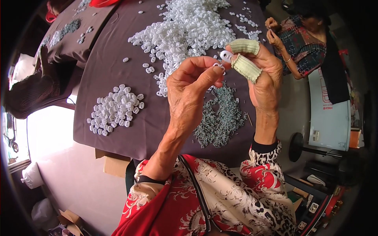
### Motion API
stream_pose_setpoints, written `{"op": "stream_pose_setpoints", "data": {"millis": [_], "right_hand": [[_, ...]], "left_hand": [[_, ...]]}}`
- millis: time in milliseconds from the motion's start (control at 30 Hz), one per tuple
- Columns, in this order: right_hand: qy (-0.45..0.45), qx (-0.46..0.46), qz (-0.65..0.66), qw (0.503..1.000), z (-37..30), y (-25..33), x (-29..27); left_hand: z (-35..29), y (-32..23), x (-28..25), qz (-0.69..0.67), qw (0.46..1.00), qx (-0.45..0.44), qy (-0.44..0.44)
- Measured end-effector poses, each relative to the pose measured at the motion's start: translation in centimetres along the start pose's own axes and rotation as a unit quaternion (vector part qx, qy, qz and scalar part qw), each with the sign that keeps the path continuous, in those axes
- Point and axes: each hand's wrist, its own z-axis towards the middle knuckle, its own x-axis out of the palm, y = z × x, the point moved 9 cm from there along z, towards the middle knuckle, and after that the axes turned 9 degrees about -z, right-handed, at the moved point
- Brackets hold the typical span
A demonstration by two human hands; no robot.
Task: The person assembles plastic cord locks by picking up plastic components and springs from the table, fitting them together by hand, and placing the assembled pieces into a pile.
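Note:
Over the near part of the table, my left hand (191, 84) is closed, thumb and forefinger pinching a small white looped piece (219, 67). Close beside it, my right hand (264, 74) grips a white oval plastic piece with holes (226, 56). Pale green knitted covers (246, 67) sleeve the thumb and forefinger of that hand. The two pieces are very near each other; whether they touch I cannot tell. Beneath my hands lies a heap of tiny grey-green screw-like bits (220, 120). To the left is a small pile of white oval pieces (116, 110).
A large heap of white pieces (193, 31) spreads over the far side of the brown-clothed table (106, 70). A thin stick (249, 118) lies by the bits. At right, a co-worker (311, 43) holds both hands together. A cardboard box (116, 164) sits under the near edge.

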Motion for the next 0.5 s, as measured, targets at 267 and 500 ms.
{"op": "stream_pose_setpoints", "data": {"millis": [267, 500], "right_hand": [[-0.008, -0.013, -0.015, 1.000, -0.07, 0.04, 0.40], [-0.006, -0.018, -0.020, 1.000, -0.06, 0.07, 0.43]], "left_hand": [[0.05, 0.04, -0.58, 0.001, 1.000, 0.004, -0.010], [0.07, 0.12, -0.44, -0.002, 1.000, 0.003, -0.007]]}}
